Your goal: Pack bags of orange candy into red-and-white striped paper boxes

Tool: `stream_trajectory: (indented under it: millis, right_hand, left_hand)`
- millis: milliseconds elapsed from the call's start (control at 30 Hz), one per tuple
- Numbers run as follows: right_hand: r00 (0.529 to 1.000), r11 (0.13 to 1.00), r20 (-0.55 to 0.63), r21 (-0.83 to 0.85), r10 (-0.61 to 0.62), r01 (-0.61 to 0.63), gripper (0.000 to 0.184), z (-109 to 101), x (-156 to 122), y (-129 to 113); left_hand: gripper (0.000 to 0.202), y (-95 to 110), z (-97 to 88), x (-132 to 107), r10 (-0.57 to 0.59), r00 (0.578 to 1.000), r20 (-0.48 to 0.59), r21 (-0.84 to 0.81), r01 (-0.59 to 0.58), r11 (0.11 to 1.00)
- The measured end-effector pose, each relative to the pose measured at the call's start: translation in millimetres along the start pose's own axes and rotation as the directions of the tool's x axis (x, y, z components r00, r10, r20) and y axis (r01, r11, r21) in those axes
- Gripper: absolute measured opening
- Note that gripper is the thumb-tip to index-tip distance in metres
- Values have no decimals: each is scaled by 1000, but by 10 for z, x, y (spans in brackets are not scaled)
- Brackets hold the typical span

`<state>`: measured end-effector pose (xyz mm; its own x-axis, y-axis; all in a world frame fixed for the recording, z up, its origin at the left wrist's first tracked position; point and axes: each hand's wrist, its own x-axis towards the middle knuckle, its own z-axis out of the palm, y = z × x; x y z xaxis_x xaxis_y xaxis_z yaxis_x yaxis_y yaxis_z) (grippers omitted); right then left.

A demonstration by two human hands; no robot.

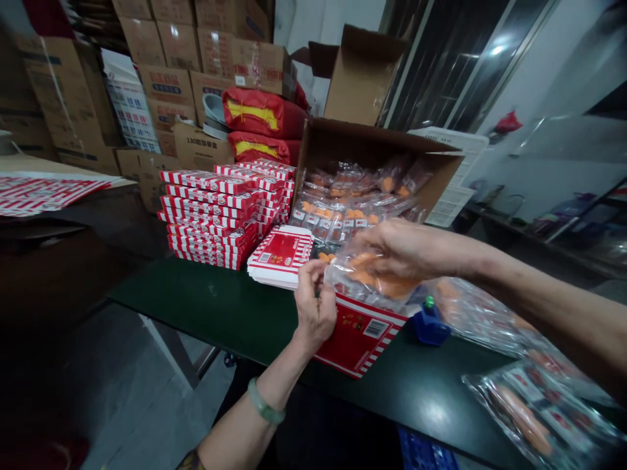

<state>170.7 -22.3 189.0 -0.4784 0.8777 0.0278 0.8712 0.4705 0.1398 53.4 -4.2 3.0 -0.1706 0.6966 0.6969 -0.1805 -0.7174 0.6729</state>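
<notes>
A red-and-white striped carton (pixel 345 339) stands tilted at the table's near edge, its top open. My left hand (pixel 316 307) is closed at the carton's upper left edge, thumb and fingers pinched there. My right hand (pixel 396 245) grips a clear plastic packet (pixel 362 277) with orange contents, at the carton's mouth. The packet's lower part is partly inside the carton. Behind my hands a big cardboard box (pixel 443 179) holds many similar packets (pixel 337 212). To the left lies a stack of flat cartons (pixel 281 254).
Folded red-and-white boxes (pixel 210 219) are piled on the green table (pixel 210 294). A small blue container (pixel 431 323) sits right of the carton. More clear packets (pixel 543 405) lie at the right. Brown cartons (pixel 166 85) and red bags (pixel 264 114) are stacked behind.
</notes>
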Motion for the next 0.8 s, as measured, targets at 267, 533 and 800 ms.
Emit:
stream_trajectory:
  millis: [267, 533, 800]
  right_hand:
    - [990, 991, -63, 46, 125, -122, 32, -16, -264, 192]
    - [941, 934, -337, -326, 34, -150, 24, 387, -385, -124]
    - [950, 938, -312, -334, -24, -86, 33, 858, -429, -316]
  left_hand:
    - [23, 43, 142, 139, -65, 997, -42, 82, 68, 994]
    - [30, -7, 116, 37, -113, 992, -50, -13, 112, 994]
    - [13, -66, 24, -62, -127, 985, -114, -51, 122, 991]
